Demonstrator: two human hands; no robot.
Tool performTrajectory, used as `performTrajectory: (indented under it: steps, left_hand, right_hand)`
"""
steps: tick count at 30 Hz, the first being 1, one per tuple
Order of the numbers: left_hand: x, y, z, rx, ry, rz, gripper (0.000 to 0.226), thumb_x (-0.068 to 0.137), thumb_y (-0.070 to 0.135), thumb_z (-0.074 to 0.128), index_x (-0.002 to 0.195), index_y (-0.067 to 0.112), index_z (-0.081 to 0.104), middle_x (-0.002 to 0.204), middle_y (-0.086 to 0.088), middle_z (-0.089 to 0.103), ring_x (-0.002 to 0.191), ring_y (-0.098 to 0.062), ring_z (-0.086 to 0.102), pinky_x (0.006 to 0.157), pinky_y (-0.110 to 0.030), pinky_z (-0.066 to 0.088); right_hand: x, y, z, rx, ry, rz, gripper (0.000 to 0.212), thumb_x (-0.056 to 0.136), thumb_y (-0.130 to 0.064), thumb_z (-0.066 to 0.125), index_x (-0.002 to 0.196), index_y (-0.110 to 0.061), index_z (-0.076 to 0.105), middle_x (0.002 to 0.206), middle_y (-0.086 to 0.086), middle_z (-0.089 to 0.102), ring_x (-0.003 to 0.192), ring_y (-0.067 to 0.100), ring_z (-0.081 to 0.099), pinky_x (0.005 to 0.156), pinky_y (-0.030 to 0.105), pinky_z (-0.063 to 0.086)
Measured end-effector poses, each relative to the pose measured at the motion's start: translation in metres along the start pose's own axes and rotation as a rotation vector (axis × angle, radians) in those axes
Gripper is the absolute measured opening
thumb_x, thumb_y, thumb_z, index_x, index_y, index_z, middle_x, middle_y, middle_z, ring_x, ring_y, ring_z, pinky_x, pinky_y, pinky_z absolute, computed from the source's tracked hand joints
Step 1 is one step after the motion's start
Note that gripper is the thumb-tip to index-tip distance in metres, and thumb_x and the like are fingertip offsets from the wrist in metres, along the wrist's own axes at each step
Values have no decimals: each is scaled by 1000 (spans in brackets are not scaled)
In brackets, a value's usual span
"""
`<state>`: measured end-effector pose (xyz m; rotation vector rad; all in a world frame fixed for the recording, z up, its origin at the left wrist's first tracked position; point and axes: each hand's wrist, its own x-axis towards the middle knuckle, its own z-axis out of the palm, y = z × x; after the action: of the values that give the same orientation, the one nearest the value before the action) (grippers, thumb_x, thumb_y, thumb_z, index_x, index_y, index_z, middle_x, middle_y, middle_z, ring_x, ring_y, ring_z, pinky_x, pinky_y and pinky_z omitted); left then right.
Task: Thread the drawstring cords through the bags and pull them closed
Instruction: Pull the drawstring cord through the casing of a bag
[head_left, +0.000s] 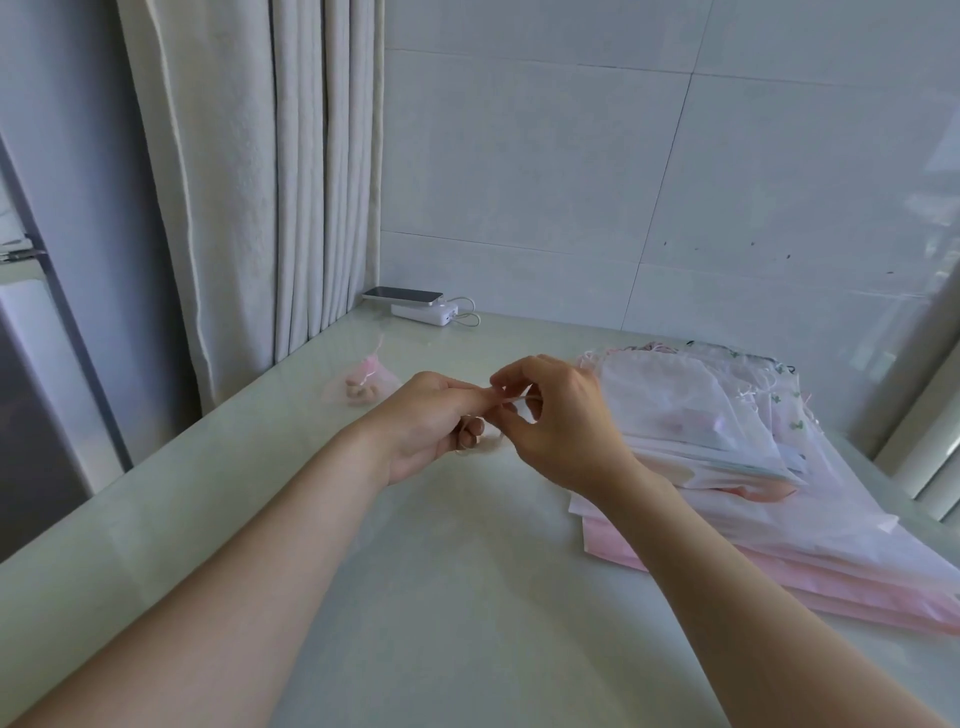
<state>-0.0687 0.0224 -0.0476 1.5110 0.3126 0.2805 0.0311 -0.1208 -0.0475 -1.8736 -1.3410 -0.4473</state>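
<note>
Both hands meet above the middle of the pale table. My left hand has its fingers curled round a small sheer bag, mostly hidden between the hands. My right hand pinches a thin pale drawstring cord that runs across to the left fingertips. A small sheer pink bag, drawn closed with something pinkish inside, lies on the table to the left behind my hands.
A tall stack of sheer white and pink bags covers the right side of the table. A phone on a white power bank with a cable sits by the back wall. A curtain hangs at the left.
</note>
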Motion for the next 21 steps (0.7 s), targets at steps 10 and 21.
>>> performTrajectory:
  steps: [10,21]
  left_hand:
    - [-1,-1,-3,105,127,29,47,68,6,80,111,9,63,108,-4,66,90,-21,66,94,-42,57]
    - [6,-9,-1,540,453,461,15,85,7,84,84,21,85,102,10,73,92,11,67,77,-2,49]
  right_hand:
    - [-1,11,7,-504,-102,-109,20,78,6,68,87,-11,73,84,4,57,79,28,53,68,39,47]
    - [5,-6,-6,333,-152,456,22,102,-20,63,88,-18,80,51,-15,47,44,4,36,47,15,28]
